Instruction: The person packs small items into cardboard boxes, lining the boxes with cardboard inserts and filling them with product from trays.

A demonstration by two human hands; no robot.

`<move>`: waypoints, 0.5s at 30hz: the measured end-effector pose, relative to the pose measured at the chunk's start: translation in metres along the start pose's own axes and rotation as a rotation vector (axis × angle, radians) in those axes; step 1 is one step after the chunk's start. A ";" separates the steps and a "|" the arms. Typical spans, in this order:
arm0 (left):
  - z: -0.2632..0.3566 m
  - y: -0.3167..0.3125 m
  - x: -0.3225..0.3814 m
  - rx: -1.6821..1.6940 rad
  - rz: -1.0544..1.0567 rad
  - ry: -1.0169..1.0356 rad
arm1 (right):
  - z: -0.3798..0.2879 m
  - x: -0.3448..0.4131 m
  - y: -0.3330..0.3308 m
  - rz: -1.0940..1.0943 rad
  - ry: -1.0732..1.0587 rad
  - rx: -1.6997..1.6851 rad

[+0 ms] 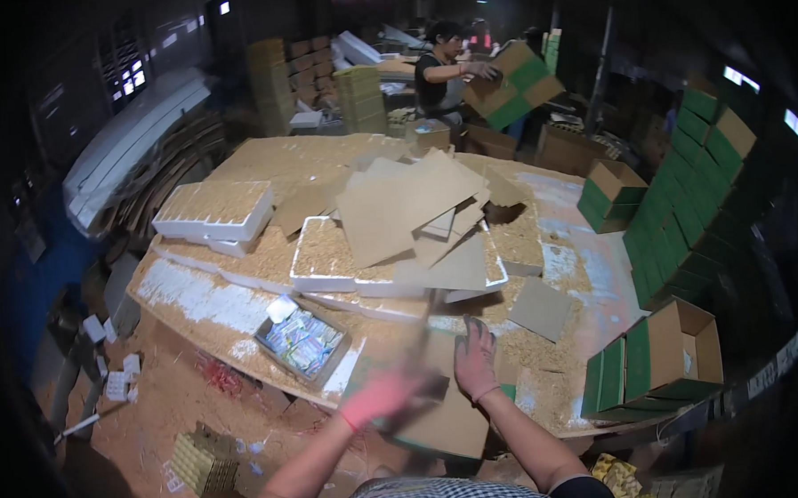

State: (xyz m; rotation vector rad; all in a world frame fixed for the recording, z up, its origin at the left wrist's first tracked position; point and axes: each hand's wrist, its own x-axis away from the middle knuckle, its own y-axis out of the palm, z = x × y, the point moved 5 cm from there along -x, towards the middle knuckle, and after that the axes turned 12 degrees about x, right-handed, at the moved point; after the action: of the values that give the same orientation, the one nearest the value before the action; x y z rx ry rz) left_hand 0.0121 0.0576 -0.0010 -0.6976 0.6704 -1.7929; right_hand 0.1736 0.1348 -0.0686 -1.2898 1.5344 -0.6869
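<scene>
My left hand (385, 393), in a pink work glove, is blurred over a cardboard box (447, 424) with green bands at the table's near edge. A dark, blurred shape lies at its fingers; what it holds, if anything, cannot be made out. My right hand (476, 362), in a pink glove with grey fingers, rests with fingers spread on the far right part of that box. Beyond my hands, loose cardboard sheets (404, 209) lie heaped over white foam trays (327, 285) filled with sawdust-like material. To the left is an open carton (303, 340) of small printed packets.
Open green-and-brown cartons (671, 357) stand at the table's right edge, near a tall stack of green boxes (678, 217). Another foam tray (210, 210) sits back left. Across the table, a co-worker (438, 80) holds a green-and-brown box (515, 84). Egg-tray-like stacks (204, 461) stand low left.
</scene>
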 end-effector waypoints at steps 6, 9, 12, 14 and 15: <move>-0.025 0.028 -0.012 -0.138 0.108 0.151 | 0.071 0.050 -0.001 0.170 0.418 -0.263; -0.115 0.015 -0.013 0.175 0.184 0.191 | 0.070 0.109 0.069 -0.246 -0.072 0.130; -0.082 -0.001 0.019 1.191 0.153 0.090 | 0.010 0.053 -0.014 -0.183 0.187 -0.824; -0.226 0.113 0.031 0.683 0.392 -0.201 | -0.060 0.008 -0.070 -0.492 -0.245 -0.376; -0.227 0.118 0.021 0.647 0.169 -0.303 | -0.060 0.010 -0.068 -0.726 -0.601 0.171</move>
State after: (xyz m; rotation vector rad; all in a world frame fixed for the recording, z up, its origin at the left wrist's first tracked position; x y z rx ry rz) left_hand -0.0869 0.0288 -0.2364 -0.4352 -0.0648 -1.5720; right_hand 0.1455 0.0964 0.0094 -1.7266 0.4953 -0.7548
